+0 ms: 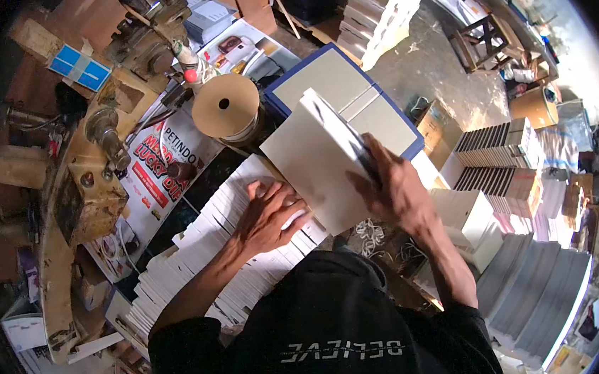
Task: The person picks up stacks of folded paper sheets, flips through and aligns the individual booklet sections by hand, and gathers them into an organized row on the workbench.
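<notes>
My right hand (pixel 401 187) grips a thick, cream-faced book block (pixel 315 164) by its right side. The block is tilted up, its long white edge showing, and some of my fingers are blurred. My left hand (pixel 270 216) lies with bent, parted fingers on a long row of white book blocks (pixel 211 241) standing packed together. Its fingertips are close to the lower left edge of the held block. Behind the held block is an opened-out book cover (pixel 325 74) with grey boards and a dark blue border, partly hidden.
A large brown-topped spool (pixel 225 106) stands left of the cover, beside a metal machine (pixel 96 183). At right are stacked dark-striped books (pixel 495 145) and bundled grey sheets (pixel 536 287). A tall paper stack (pixel 377 13) stands at the back. White cord (pixel 370 238) lies below the block.
</notes>
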### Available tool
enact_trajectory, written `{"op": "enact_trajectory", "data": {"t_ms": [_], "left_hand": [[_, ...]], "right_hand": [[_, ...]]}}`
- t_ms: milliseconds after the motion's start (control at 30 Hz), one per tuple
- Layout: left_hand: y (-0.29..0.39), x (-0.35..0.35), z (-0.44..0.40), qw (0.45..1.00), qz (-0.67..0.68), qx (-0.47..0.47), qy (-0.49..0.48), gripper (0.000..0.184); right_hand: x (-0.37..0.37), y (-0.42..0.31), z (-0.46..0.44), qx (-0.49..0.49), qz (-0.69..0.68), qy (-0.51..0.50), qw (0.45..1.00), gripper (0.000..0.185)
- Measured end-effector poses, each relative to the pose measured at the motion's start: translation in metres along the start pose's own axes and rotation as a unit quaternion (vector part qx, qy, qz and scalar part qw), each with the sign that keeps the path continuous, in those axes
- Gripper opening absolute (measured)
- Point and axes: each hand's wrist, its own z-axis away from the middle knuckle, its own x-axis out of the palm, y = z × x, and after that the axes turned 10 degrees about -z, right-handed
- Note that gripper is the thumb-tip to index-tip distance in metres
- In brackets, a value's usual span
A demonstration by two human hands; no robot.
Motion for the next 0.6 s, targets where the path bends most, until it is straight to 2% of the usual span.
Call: {"op": "enact_trajectory", "data": {"t_ms": [33, 67, 100, 167, 233, 300, 333, 400, 467, 533, 567, 600], "left_hand": [[-0.002, 0.006, -0.003, 1.0, -0.014, -0.006, 0.02, 0.018], [-0.003, 0.012, -0.008, 0.999, -0.029, -0.013, 0.015, 0.017], [-0.002, 0.012, -0.015, 0.999, -0.044, -0.019, 0.01, 0.016], [0.0, 0.004, -0.026, 0.998, -0.052, -0.034, 0.02, 0.015], [-0.002, 0.002, -0.026, 0.998, -0.027, -0.04, 0.026, 0.018], [-0.005, 0.009, -0.021, 0.996, 0.059, -0.053, 0.04, 0.025], [-0.006, 0.011, -0.019, 0.991, 0.102, -0.061, 0.052, 0.029], [-0.008, 0.007, -0.017, 0.987, 0.151, -0.059, -0.02, 0.033], [-0.007, 0.027, -0.009, 0.987, 0.132, -0.072, 0.055, 0.031], [0.002, 0.037, -0.007, 0.98, 0.124, -0.09, 0.127, 0.03], [-0.002, 0.038, -0.002, 0.988, 0.089, -0.07, 0.102, 0.027], [-0.001, 0.025, -0.005, 0.994, 0.054, -0.049, 0.078, 0.025]], "right_hand": [[0.007, -0.01, 0.005, 0.016, 0.042, 0.026, 0.999, 0.06], [0.012, -0.021, 0.011, 0.03, 0.097, 0.014, 0.995, 0.068], [0.013, -0.032, 0.017, -0.016, 0.114, 0.024, 0.993, 0.078], [0.01, -0.037, 0.018, -0.031, 0.176, -0.066, 0.982, 0.087], [0.008, -0.045, 0.016, -0.024, 0.172, -0.072, 0.982, 0.088], [0.009, -0.062, 0.021, 0.064, 0.167, -0.144, 0.973, 0.085], [0.023, -0.062, 0.029, -0.024, 0.205, -0.092, 0.974, 0.082], [0.038, -0.072, 0.05, -0.073, 0.154, -0.057, 0.984, 0.079], [0.046, -0.075, 0.055, -0.09, 0.128, -0.019, 0.987, 0.077], [0.04, -0.077, 0.061, -0.066, 0.116, -0.074, 0.988, 0.078], [0.033, -0.074, 0.061, -0.059, 0.114, -0.072, 0.989, 0.078], [0.021, -0.067, 0.059, -0.024, 0.05, -0.053, 0.997, 0.078]]}}
